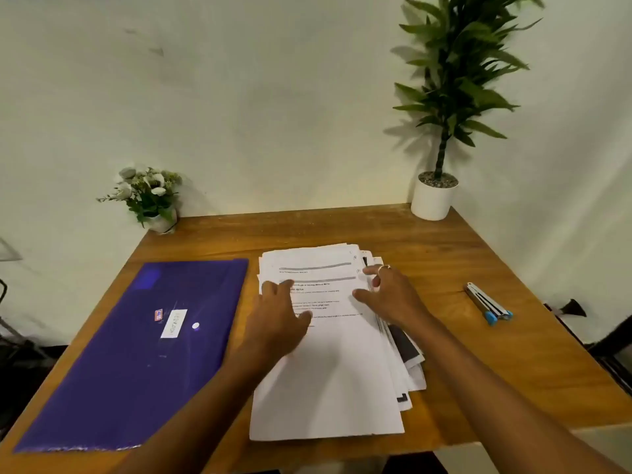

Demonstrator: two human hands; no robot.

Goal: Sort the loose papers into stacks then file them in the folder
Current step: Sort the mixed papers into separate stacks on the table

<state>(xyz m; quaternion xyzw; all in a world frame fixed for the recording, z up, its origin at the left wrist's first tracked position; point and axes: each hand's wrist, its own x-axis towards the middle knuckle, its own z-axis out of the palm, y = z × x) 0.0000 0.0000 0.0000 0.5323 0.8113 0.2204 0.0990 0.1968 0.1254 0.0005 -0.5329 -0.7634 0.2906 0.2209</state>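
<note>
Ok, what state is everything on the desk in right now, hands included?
Papers: one unsorted pile, edges fanned out on its right.
Folder: closed, lying flat left of the papers.
Left hand: open, resting on the pile.
Right hand: open, fingers at the pile's right edge.
Blue-tipped tool: lying untouched, right of the pile.
Tall plant: upright, back right corner.
Flower pot: standing, back left corner.

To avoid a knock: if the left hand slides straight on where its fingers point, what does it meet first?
The left hand would cross more of the paper pile, then bare table; the way looks free, though depth is unclear.
</note>
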